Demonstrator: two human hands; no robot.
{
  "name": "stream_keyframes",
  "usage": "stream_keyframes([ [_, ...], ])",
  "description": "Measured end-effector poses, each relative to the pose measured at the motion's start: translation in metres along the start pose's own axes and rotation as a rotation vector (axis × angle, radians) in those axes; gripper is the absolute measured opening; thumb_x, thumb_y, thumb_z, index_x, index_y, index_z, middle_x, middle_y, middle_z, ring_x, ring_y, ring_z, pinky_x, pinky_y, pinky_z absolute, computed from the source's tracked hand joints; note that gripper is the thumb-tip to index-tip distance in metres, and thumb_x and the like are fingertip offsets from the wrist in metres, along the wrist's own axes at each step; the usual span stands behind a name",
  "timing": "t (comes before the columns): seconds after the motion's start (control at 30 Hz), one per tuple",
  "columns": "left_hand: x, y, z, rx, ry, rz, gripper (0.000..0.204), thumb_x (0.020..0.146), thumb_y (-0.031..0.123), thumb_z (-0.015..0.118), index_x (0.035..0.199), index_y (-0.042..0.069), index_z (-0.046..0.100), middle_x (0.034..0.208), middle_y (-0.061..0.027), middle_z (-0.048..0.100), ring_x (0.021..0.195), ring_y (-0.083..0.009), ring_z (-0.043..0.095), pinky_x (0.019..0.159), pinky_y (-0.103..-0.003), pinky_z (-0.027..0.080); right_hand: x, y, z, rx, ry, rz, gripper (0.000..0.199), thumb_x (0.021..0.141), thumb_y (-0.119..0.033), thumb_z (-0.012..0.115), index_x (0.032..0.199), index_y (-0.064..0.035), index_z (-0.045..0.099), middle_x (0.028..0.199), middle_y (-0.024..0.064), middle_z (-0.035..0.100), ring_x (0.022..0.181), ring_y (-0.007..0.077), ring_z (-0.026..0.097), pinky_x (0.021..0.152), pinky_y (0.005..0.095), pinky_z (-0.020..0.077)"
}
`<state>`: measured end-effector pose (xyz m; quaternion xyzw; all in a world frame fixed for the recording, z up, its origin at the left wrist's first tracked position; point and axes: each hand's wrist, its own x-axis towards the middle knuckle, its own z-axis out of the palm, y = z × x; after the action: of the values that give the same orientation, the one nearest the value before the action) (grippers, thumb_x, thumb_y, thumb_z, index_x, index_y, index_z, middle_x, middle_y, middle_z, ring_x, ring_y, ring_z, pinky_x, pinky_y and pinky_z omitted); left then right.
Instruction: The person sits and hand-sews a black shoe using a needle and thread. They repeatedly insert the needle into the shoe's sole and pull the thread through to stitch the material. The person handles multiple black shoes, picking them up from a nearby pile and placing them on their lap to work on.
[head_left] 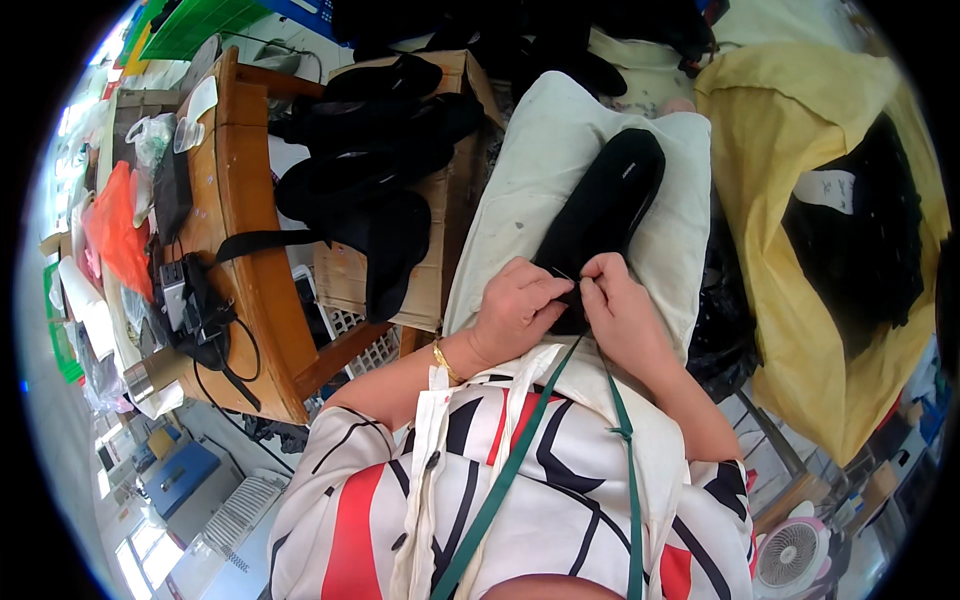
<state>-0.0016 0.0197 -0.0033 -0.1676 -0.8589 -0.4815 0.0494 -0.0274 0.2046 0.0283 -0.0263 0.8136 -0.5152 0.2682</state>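
A black cloth shoe [605, 190] lies lengthwise on a white padded cushion [510, 195] over my lap, its toe pointing away from me. At its near end, my left hand [517, 308] is closed, thumb and forefinger pinching the shoe's edge. Close to those fingertips shows a thin, bright, needle-like sliver, too small to make out surely. My right hand [622, 312] is closed on the same end from the other side, its fingertips almost meeting the left ones. What exactly lies between the fingertips is hidden.
On the left, several black shoes [365, 165] are piled on a cardboard box [455, 200] beside a wooden table [250, 200] carrying a dark corded device [190, 300]. A yellow sack [790, 330] with black items stands at right. A small fan [795, 550] sits lower right.
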Motion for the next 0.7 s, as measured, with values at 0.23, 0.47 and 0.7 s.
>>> stream_keyframes([
  [0.23, -0.001, -0.002, -0.001, 0.054, -0.006, 0.120, 0.042, 0.058, -0.006, 0.073, 0.099, 0.007, 0.071, 0.082, -0.0057, 0.062, 0.072, -0.0252, 0.055, 0.063, -0.035, 0.046, 0.012, -0.007, -0.021, 0.000, -0.021, -0.190, 0.009, 0.092, -0.012, 0.061, 0.098, -0.0049, 0.059, 0.082, 0.0146, 0.060, 0.069, 0.0319, 0.059, 0.063, 0.0397, 0.0471],
  [0.47, 0.002, -0.005, 0.000, 0.088, -0.033, 0.204, 0.038, 0.059, -0.003, 0.071, 0.095, 0.008, 0.070, 0.080, -0.0035, 0.061, 0.070, -0.0231, 0.055, 0.062, -0.034, 0.047, 0.022, -0.006, 0.002, -0.080, 0.064, -0.322, 0.006, 0.091, -0.008, 0.060, 0.091, -0.0036, 0.057, 0.083, 0.0131, 0.054, 0.072, 0.0320, 0.055, 0.064, 0.0375, 0.0465],
  [0.7, 0.010, 0.001, -0.005, 0.031, -0.118, 0.006, 0.028, 0.066, 0.001, 0.074, 0.094, 0.006, 0.070, 0.082, -0.0074, 0.062, 0.074, -0.0273, 0.058, 0.064, -0.037, 0.048, 0.039, -0.026, -0.025, 0.556, -0.110, 0.138, 0.025, 0.103, -0.026, 0.050, 0.091, -0.0049, 0.051, 0.060, 0.0007, 0.051, 0.044, 0.0066, 0.045, 0.043, 0.0219, 0.0390],
])
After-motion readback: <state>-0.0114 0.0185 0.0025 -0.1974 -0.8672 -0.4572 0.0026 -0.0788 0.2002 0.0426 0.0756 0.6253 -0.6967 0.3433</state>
